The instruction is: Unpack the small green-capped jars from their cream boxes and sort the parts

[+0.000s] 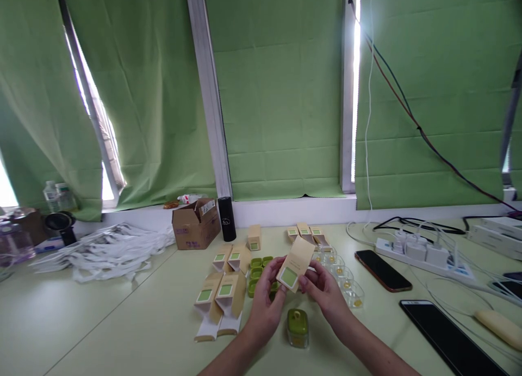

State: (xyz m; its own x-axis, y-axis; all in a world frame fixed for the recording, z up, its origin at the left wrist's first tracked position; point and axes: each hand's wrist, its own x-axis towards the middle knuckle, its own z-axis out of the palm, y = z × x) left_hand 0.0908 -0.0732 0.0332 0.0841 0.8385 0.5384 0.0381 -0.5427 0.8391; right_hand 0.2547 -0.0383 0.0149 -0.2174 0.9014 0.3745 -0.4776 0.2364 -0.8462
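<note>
A small beige cardboard box with a green square on its lower end is held up between both hands, tilted. My left hand pinches its left edge, and my right hand grips its lower right side. Below them on the table stands a small clear jar with a green lid. Behind my left hand lie several green lids, partly hidden by it. Clear jars stand in a row beyond my right hand. To the left are open beige boxes with their end flaps out.
More beige boxes stand farther back. A brown carton and a black cylinder are near the wall. White straps lie piled at left. On the right are a phone, a tablet-like black device and a power strip with cables.
</note>
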